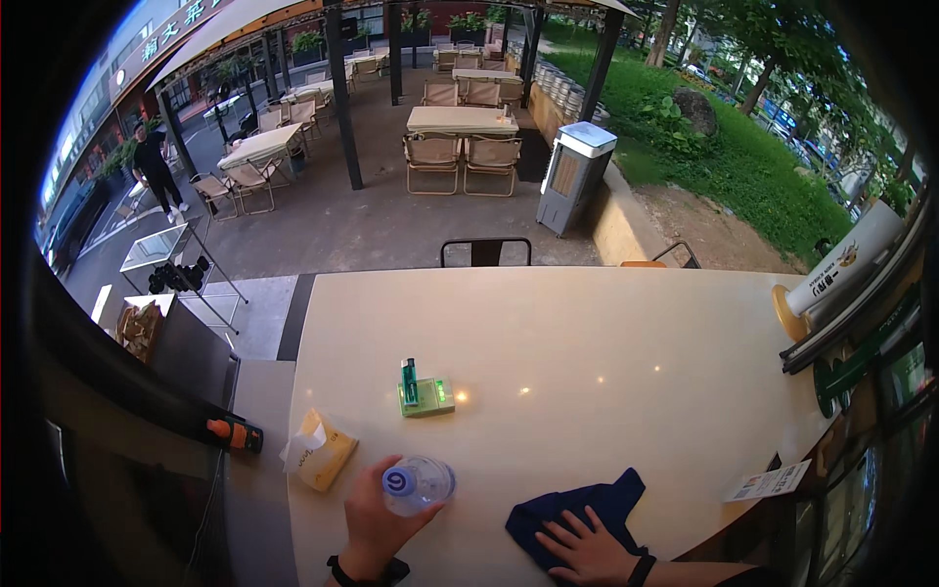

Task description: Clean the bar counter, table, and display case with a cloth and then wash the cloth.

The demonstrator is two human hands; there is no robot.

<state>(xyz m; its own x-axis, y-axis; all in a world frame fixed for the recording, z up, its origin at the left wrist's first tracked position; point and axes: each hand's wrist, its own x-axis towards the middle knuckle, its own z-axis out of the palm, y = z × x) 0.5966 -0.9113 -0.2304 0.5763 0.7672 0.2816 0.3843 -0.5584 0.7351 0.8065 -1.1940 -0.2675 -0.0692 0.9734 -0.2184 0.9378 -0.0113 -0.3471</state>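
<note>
My left hand [377,523] is wrapped round a clear plastic water bottle [435,477] with a blue and white cap, at the near left of the cream table [587,391]. Under my right hand [590,550] lies a dark blue cloth [611,494], bunched on the tabletop; the fingers are spread flat over it. Beyond the bottle sits a green cigarette pack [436,397] with a dark green lighter [409,383] resting on it. A yellow tissue pack [326,452], one tissue sticking out, lies left of my left hand.
At the right edge stand a white cylinder [849,256] and a small printed card [771,481]. An orange-and-black bottle [235,433] lies on the ledge at left. Past the table are a chair [486,252], an air cooler [577,176] and a standing person [156,168].
</note>
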